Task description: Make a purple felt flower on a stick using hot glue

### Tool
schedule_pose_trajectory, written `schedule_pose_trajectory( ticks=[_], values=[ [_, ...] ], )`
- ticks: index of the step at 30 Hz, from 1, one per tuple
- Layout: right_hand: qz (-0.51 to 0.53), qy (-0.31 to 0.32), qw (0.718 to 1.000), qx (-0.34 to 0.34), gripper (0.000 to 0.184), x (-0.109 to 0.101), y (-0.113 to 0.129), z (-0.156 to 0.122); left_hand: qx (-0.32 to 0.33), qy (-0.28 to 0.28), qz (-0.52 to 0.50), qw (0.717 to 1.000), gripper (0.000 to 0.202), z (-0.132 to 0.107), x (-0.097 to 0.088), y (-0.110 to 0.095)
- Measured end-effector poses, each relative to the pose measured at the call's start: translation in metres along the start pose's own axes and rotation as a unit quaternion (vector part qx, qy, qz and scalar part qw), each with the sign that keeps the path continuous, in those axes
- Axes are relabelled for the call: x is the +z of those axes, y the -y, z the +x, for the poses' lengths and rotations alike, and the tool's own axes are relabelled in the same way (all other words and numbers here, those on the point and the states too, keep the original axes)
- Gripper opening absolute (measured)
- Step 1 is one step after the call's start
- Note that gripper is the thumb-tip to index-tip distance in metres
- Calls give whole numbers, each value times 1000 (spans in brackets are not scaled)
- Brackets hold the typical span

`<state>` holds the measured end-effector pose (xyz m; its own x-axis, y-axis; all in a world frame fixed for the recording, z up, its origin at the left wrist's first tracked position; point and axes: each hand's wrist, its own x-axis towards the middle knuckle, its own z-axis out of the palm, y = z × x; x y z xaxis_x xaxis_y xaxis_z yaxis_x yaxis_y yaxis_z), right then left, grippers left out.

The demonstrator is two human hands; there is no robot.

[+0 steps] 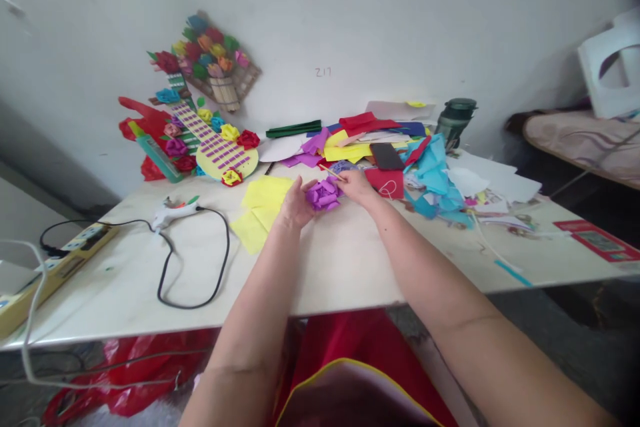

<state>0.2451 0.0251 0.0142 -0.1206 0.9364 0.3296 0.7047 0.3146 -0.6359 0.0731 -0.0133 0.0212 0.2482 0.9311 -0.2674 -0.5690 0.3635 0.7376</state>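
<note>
A purple paper flower (324, 194) sits between my two hands above the middle of the pale table (320, 267). My left hand (295, 204) cups its left side with curled fingers. My right hand (356, 185) grips its right side and pinches a thin wooden stick (331, 172) that points up and left. Yellow paper sheets (260, 210) lie on the table just left of the flower.
A white glue gun (175, 211) with a black cord lies at left, near a yellow power strip (55, 267). A paper guitar with flowers (210, 140) leans against the wall. Coloured paper scraps (385, 147), a dark phone (386, 156) and a green bottle (454, 121) crowd the back right.
</note>
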Motion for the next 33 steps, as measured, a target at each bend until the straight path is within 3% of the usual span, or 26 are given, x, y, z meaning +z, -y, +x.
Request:
schedule_pose_trajectory(
  ticks=[4, 8, 13, 19, 22, 25, 30, 33],
  values=[
    [-64, 32, 997, 7, 25, 4, 10, -6, -9, -10, 68, 998, 25, -5, -6, -6],
    [-103, 48, 994, -10, 26, 6, 23, -13, 4, -14, 143, 990, 52, -9, -10, -5],
    [-108, 57, 992, -34, 28, 8, 27, -15, 49, -24, 219, 974, 55, -11, -19, 1],
    [-82, 4, 997, -6, 37, 11, 19, -12, 138, -120, 237, 954, 55, -1, -31, 1],
    [-62, -13, 998, -6, 32, 12, 16, -11, 211, -152, 230, 938, 54, 3, -28, -8],
    [-32, -70, 996, -41, 28, 11, 15, -9, 284, -181, 206, 919, 42, -1, -24, -24],
    [128, -204, 966, -89, 25, 13, 13, -6, 340, -216, 194, 895, 32, -22, -27, -49],
    [235, -205, 950, -17, 28, 20, 14, -8, 351, -272, 170, 880, 30, -38, -40, -56]
  ],
)
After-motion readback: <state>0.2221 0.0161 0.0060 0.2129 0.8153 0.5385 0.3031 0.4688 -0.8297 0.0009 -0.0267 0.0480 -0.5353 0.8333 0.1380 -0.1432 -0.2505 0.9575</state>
